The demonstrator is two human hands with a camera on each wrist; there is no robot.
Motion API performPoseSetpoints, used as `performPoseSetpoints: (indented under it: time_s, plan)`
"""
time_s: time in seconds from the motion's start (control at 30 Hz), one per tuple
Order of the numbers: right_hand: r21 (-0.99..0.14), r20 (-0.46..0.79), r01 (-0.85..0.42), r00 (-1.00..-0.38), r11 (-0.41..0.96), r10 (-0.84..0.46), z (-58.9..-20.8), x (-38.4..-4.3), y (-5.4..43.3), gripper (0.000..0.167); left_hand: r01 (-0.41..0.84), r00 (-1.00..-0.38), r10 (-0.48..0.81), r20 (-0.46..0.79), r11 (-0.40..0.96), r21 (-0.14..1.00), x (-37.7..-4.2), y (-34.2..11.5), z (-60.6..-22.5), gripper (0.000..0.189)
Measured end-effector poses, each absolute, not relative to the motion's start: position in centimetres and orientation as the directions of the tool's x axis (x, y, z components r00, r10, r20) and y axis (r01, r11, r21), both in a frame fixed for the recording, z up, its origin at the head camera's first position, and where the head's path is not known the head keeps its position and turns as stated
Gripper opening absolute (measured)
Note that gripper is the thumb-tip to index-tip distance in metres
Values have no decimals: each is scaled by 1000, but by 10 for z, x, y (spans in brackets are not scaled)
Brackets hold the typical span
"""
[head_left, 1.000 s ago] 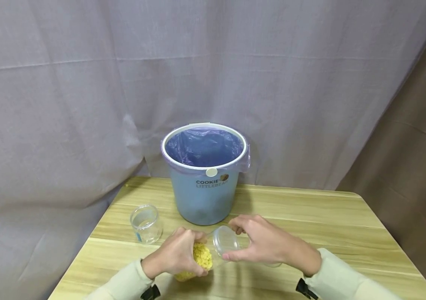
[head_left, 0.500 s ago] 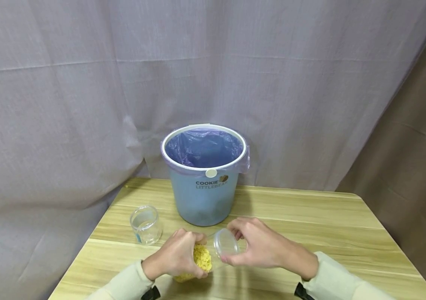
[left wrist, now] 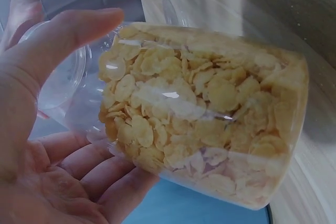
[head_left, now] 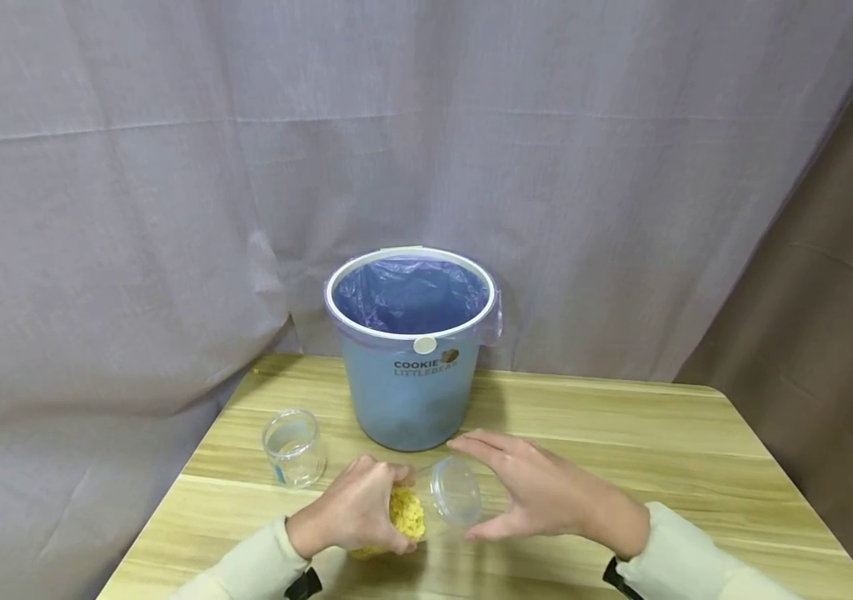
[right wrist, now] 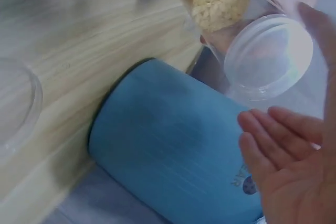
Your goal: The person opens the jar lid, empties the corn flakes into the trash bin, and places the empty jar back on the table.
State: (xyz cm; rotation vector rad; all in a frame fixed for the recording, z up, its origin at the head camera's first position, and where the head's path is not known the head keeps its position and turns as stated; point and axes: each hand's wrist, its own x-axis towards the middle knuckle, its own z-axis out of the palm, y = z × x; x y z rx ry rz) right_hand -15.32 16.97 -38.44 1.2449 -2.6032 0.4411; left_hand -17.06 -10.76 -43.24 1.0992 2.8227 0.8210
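Flake jar (left wrist: 205,114), blue bin (head_left: 402,408) behind

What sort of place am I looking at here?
Probably a makeshift indoor workspace, perhaps set up for recording: plain grey cloth hangs behind a wood-grain table, and a bag-lined blue bin stands right on the tabletop.

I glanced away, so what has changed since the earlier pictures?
The right hand has let go of the clear lid: its fingers, bent at the lid's rim before, are now opened out and apart from it. The left hand still grips the jar of yellow flakes; the blue bin and the clear container stayed put.
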Motion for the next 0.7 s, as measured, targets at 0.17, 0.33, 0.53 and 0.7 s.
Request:
performPoseSetpoints:
  time_s: [0.17, 0.33, 0.53, 0.7]
  plan:
    - [-481, 176, -539, -832, 691, -526, -381, -155, 165, 80, 632, -754, 631, 182, 621, 464, -171, -107, -430, 64]
    - [-606, 90, -402, -892, 687, -443, -382, -154, 158, 69, 634, -756, 626, 191, 626, 454, -170, -107, -431, 65]
    - [-633, 70, -354, -912, 689, -405, -381, -149, 150, 67, 632, -759, 623, 190, 633, 447, -169, -107, -431, 66]
    - [-599, 88, -398, -895, 695, -436, -381, -149, 150, 66, 635, -757, 625, 192, 632, 445, -168, -108, -431, 66]
